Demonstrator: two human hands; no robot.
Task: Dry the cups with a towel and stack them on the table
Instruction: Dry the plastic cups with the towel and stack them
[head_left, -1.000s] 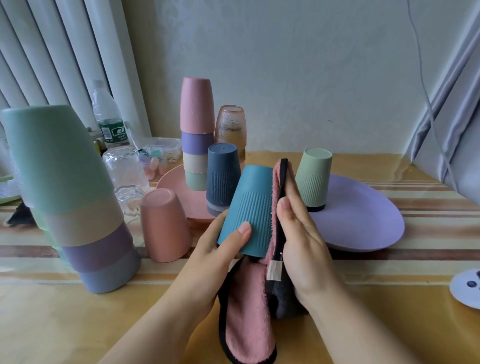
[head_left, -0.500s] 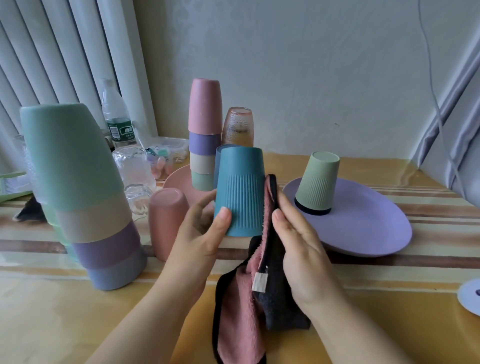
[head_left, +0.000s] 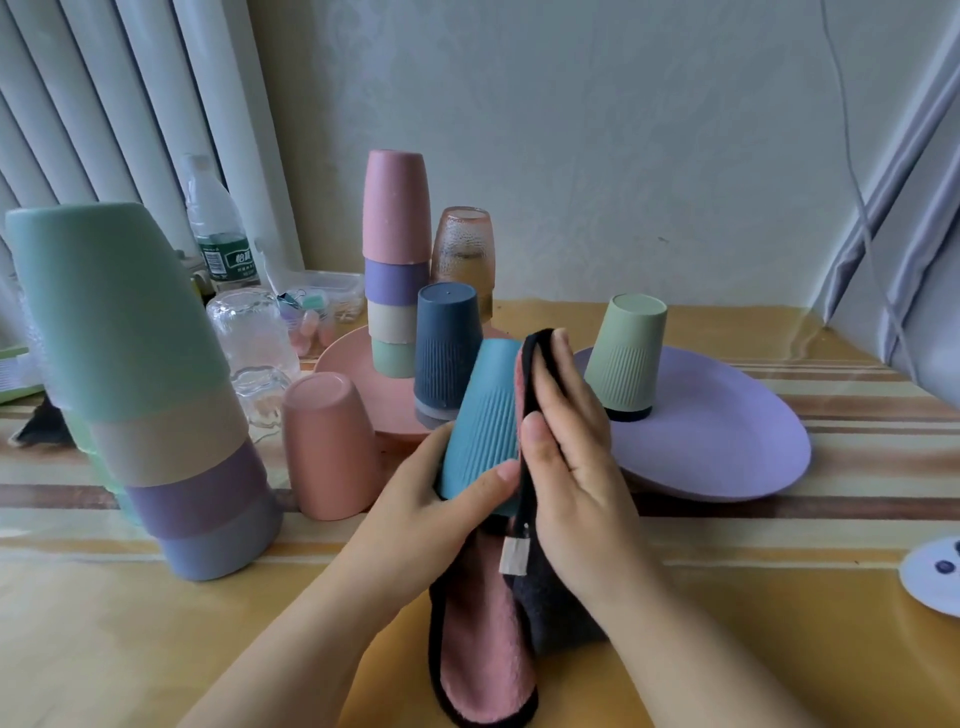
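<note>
Teal and ribbed, the cup (head_left: 480, 415) sat upside down and tilted in my left hand (head_left: 441, 499), my thumb curled across its lower front and the other fingers wrapped behind it near the rim. That grip was closed round the cup, which I held above the tabletop (head_left: 156, 623), just in front of the navy cup (head_left: 447, 353).

My right hand (head_left: 571, 457) pressed the towel (head_left: 483, 639) flat against the teal cup's right side, fingers straight along the black edge and thumb on the near face. That grip was wide, with nothing pinched that I could see. The towel hung down below the teal cup, pink on one face and dark on the other, with a small tag near my right palm.

Behind the teal cup, the navy cup stood inverted on the pink plate (head_left: 343, 364), beside a tall stack (head_left: 397, 260) topped by a pink cup. Right of the teal cup, a green cup (head_left: 628, 353) stood inverted on the purple plate (head_left: 727, 452). Left of the teal cup stood a single pink cup (head_left: 330, 447), and farther left a big stack (head_left: 135, 379) with a mint cup on top.
</note>
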